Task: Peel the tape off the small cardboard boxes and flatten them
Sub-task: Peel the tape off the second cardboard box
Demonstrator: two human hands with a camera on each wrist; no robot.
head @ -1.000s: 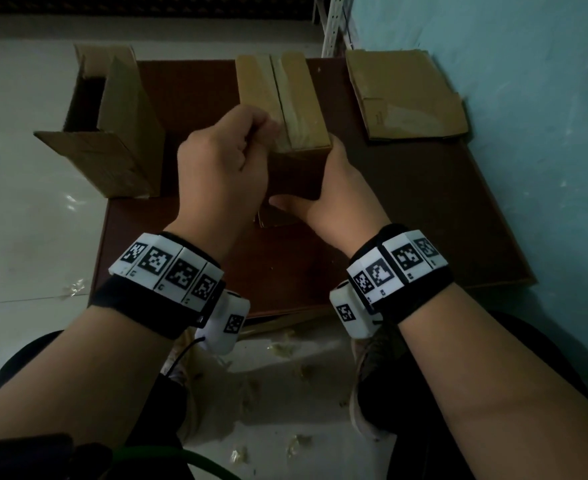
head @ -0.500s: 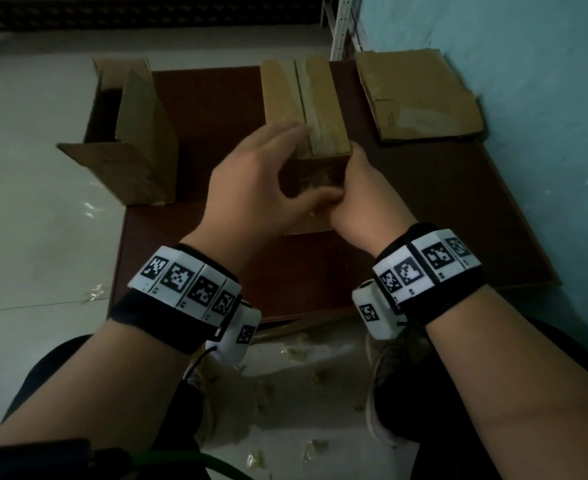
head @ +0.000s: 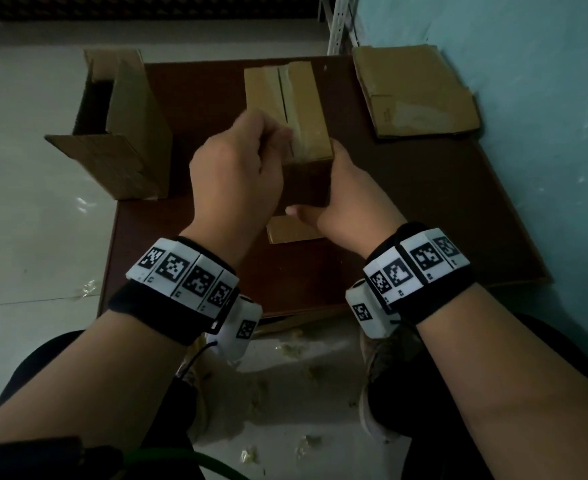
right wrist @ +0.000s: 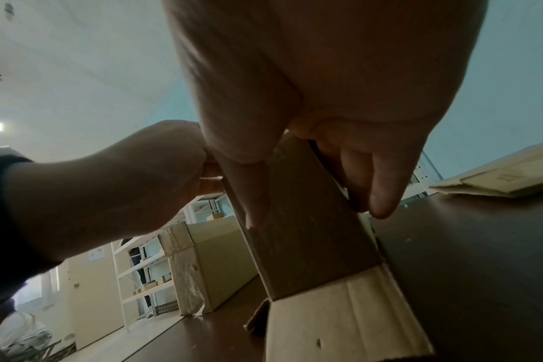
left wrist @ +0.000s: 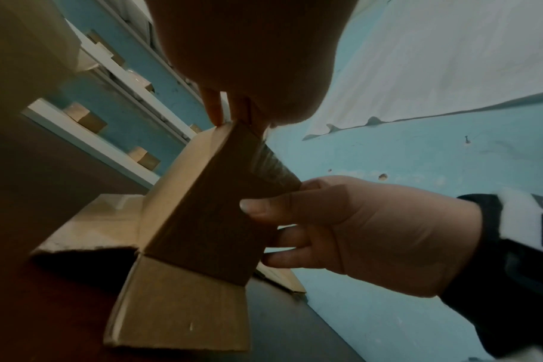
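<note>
Cardboard box [head: 303, 109] half-stripped: left hand [head: 237, 174] apparently pinching tape [left wrist: 271, 166], right hand [head: 351, 199] gripping; flattening pending.

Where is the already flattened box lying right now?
In the head view, the flattened box lies at the table's far right corner, beside the blue wall.

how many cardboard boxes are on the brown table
3: a taped brown cardboard box at the centre, held by both hands; an opened cardboard box at the left edge; a flattened cardboard box at the far right corner.
</note>
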